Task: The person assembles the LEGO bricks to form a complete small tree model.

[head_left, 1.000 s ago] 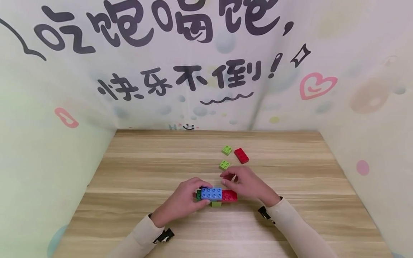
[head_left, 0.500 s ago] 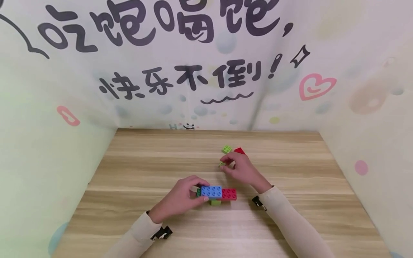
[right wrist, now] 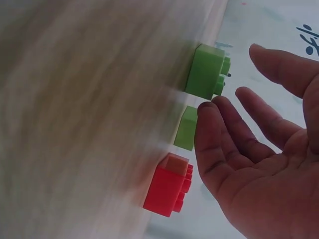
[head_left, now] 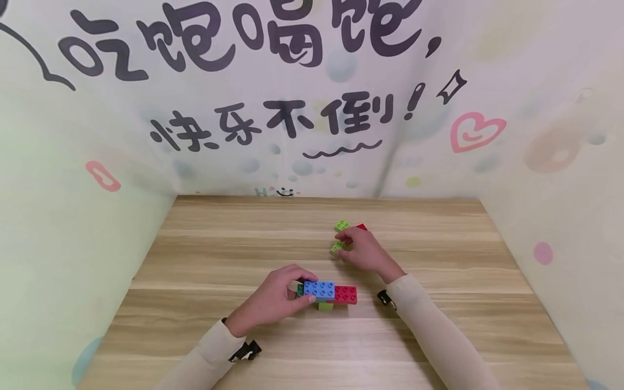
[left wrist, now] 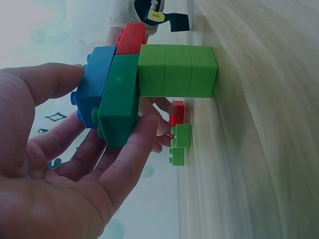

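My left hand (head_left: 273,297) holds a toy brick build by its upper left end, thumb and fingers around a blue brick (head_left: 319,290) and a dark green brick (left wrist: 118,99). A red brick (head_left: 347,295) sticks out to the right of the blue one. Under them, a column of stacked light green bricks (left wrist: 177,71) stands on the table. My right hand (head_left: 363,250) hovers over the loose bricks, fingers bent and apart, gripping nothing. Close to its fingertips is one light green brick (right wrist: 207,72). Behind it lie another light green brick (head_left: 341,225) and a red brick (right wrist: 167,189), partly hidden in the head view.
The wooden table (head_left: 219,238) meets a printed wall (head_left: 234,168) at its back edge. More wall sheets rise at the left and right sides. Both wrists wear black straps.
My right hand has moved from beside the build up and away to the loose bricks, and its fingers have spread a little lately. My left hand has kept its hold on the build.
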The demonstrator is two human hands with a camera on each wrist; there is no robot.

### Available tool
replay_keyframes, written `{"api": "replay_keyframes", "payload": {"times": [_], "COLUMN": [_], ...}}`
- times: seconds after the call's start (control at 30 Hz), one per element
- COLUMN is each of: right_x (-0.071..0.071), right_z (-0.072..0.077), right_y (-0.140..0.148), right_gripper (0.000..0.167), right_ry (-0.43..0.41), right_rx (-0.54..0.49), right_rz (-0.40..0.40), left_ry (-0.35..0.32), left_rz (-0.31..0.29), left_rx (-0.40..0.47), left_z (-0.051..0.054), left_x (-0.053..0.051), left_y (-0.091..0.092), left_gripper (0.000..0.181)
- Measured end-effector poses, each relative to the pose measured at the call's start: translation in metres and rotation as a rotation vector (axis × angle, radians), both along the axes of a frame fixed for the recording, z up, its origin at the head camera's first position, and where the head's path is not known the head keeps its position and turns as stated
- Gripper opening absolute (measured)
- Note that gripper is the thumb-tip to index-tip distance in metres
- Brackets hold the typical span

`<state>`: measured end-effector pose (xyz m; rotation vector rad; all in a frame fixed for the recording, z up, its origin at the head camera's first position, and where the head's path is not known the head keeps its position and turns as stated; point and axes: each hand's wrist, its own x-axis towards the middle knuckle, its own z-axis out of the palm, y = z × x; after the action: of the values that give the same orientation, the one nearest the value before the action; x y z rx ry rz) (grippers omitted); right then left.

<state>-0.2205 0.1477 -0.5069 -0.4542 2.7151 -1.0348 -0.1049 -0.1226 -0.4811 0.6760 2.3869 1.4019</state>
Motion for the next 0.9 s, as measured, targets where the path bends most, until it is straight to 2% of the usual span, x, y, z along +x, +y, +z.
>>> {"api": "replay_keyframes", "payload": {"times": [0.23, 0.5, 0.9], "right_x": [-0.0063, -0.0073, -0.0055], "right_z": [-0.0065, -0.0030, -0.0024], "right_y": [0.0015, -0.0006, 0.0008], "right_gripper": [0.044, 0.042, 0.041], "right_ry": [-0.001, -0.012, -0.005], "right_rx": [0.037, 0.095, 0.096], "right_rz": [0.031, 0.075, 0.080], "left_ry": [-0.006, -0.023, -0.029], "left_rz": [0.003, -0.001, -0.008], "left_rx": [-0.020, -0.017, -0.010], "left_z": [0.0004, 0.0009, 0.0023], "left_x": [-0.0004, -0.0009, -0.0009], "left_y": [0.0003, -0.0008, -0.0014], "left_gripper": [0.034, 0.035, 0.034]}}
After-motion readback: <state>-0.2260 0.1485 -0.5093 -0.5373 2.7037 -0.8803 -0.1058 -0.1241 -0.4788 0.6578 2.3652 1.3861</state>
